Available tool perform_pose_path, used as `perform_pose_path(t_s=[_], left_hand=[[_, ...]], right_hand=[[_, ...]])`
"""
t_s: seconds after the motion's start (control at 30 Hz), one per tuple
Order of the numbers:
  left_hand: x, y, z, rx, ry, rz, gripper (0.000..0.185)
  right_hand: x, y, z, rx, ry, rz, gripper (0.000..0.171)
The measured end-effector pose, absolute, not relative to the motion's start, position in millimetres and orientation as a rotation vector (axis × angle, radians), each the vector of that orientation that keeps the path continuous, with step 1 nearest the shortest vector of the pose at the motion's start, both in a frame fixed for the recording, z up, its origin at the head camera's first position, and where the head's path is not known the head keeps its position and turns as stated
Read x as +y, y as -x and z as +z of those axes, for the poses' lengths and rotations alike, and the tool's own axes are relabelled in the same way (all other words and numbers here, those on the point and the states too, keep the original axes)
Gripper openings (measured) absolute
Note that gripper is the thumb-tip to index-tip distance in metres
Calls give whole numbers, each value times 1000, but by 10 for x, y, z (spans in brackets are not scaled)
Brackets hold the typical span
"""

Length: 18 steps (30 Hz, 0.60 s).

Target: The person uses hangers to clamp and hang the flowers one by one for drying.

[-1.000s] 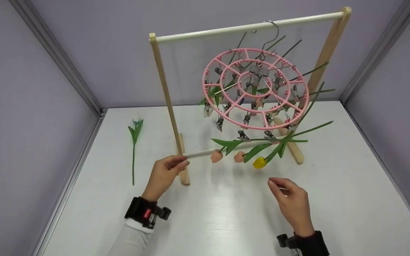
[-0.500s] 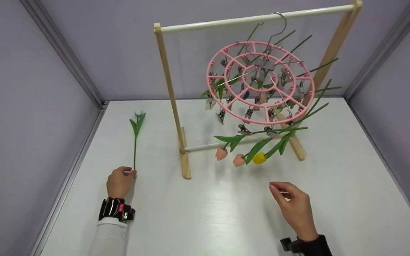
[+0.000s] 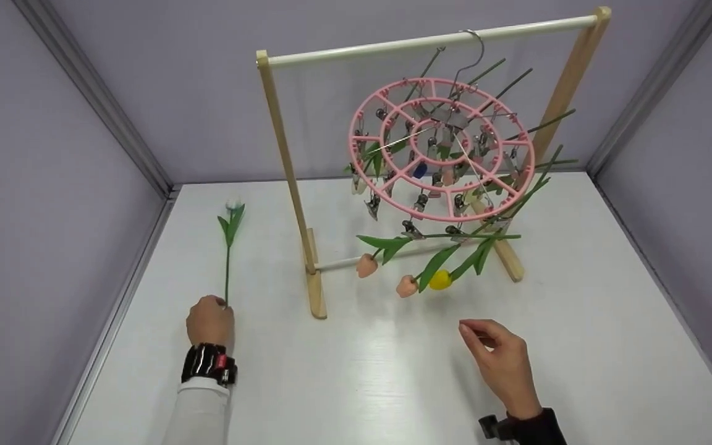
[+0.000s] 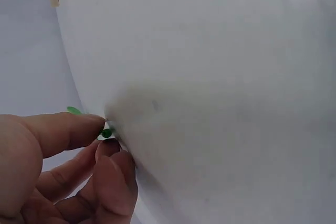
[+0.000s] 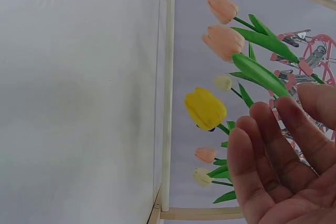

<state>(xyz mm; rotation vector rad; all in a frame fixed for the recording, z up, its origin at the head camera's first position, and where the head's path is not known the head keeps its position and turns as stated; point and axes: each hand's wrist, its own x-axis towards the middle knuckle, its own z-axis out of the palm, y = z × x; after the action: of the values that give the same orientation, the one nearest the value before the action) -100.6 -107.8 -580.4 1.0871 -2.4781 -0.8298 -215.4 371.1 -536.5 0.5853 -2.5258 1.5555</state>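
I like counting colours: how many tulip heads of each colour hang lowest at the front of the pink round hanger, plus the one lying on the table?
Peach tulips: 2
Yellow tulip: 1
White tulip, lying on the table with the left hand pinching its stem end: 1
Total: 4

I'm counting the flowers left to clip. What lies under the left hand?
The left hand pinches the stem end of a white tulip lying on the table. The stem tip shows green between the fingers; anything beneath the palm is hidden.
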Motion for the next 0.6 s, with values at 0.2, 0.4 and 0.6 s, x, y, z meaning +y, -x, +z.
perform_pose_path(t_s=[0.2, 0.4, 0.6], left_hand=[[-996, 908, -5737, -2492, -1100, -964, 37], [-787, 807, -5511, -2416, -975, -1145, 40], [-404, 709, -5151, -2320, -772, -1228, 31]], right_hand=[[3696, 2205, -5379, -2477, -658, 1617, 8], [3684, 2235, -5379, -2469, -700, 1622, 8], [3705, 2279, -5398, -2485, -747, 1546, 8]])
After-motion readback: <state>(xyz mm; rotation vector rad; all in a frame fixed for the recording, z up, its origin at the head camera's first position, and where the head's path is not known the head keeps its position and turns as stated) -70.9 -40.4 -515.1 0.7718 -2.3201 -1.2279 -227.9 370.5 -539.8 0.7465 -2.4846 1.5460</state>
